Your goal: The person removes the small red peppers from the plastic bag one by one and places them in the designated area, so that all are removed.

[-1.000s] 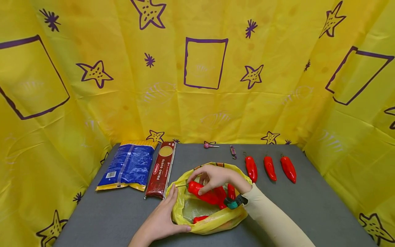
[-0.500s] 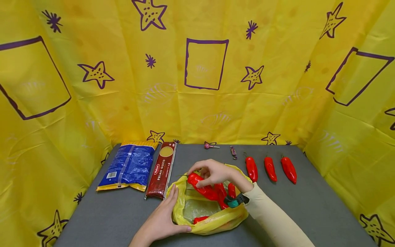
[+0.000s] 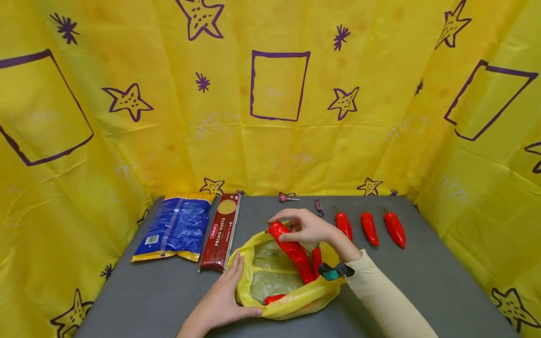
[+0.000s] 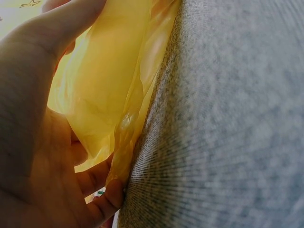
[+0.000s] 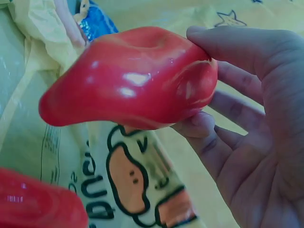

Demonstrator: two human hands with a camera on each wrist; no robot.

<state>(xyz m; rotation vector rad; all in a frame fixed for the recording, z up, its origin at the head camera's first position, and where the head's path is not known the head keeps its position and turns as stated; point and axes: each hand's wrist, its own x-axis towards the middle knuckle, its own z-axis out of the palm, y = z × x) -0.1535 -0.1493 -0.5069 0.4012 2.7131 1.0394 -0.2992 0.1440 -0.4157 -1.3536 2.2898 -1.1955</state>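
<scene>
A red pepper [image 3: 296,256] with a thin green stem hangs tilted over the open mouth of a yellow plastic bag [image 3: 300,307]. My right hand [image 3: 310,227] grips it near the stem end, thumb on one side and fingers on the other; the right wrist view shows its glossy body [image 5: 128,78] and pointed tip. Inside the bag lie another red pepper [image 3: 317,259] at the right and one [image 3: 274,299] at the near side, partly hidden. My left hand [image 3: 224,298] holds the bag's left side, its thumb at the near rim and fingers along the outside [image 4: 102,204].
Left of the bag lie a blue packet [image 3: 177,227] with yellow ends and a dark red spaghetti packet [image 3: 221,232]. Behind it are a lollipop [image 3: 285,199] and a wrapped candy [image 3: 319,206]. Three red peppers [image 3: 369,229] lie in a row at the right. Yellow cloth [image 3: 279,155] walls the grey table.
My right hand has lifted the red pepper upward and slightly right, raising its stem end above the bag's rim. The left hand has stayed on the bag.
</scene>
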